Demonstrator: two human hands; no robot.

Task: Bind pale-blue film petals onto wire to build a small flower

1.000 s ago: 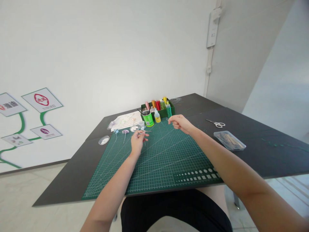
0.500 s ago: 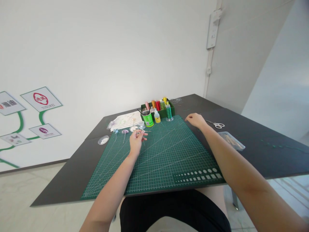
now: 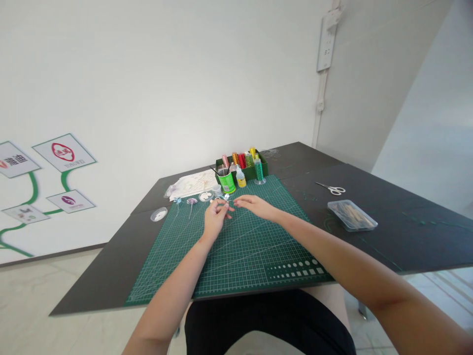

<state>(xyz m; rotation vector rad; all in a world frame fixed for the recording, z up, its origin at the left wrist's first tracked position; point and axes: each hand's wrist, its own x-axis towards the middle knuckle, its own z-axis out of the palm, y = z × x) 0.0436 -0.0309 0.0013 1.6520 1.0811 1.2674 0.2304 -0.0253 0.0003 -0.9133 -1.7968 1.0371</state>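
Above the green cutting mat (image 3: 236,246), my left hand (image 3: 215,219) pinches a small whitish piece (image 3: 226,197) with its fingertips; its exact kind is too small to tell. My right hand (image 3: 256,206) has come up close on the right side of that piece, thumb and fingertips pressed together. Any thread or wire between its fingers is too fine to make out. Left of my hands, a blue flower (image 3: 177,200) and a purple flower (image 3: 191,201), both on thin stems, lie on the mat. Just behind the left hand is a round dish with white pieces (image 3: 206,196).
Along the back stand a green can of tools (image 3: 227,183), a glue bottle (image 3: 240,177), a teal thread spool (image 3: 258,171) and a green box (image 3: 264,166) of colourful spools. Scissors (image 3: 334,190) and a clear plastic box (image 3: 353,216) lie right; a white sheet (image 3: 194,184) and another dish (image 3: 159,214), left.
My right hand has swung left from beyond the mat's right edge to my left hand. The left hand has shifted slightly right and still pinches the small piece.
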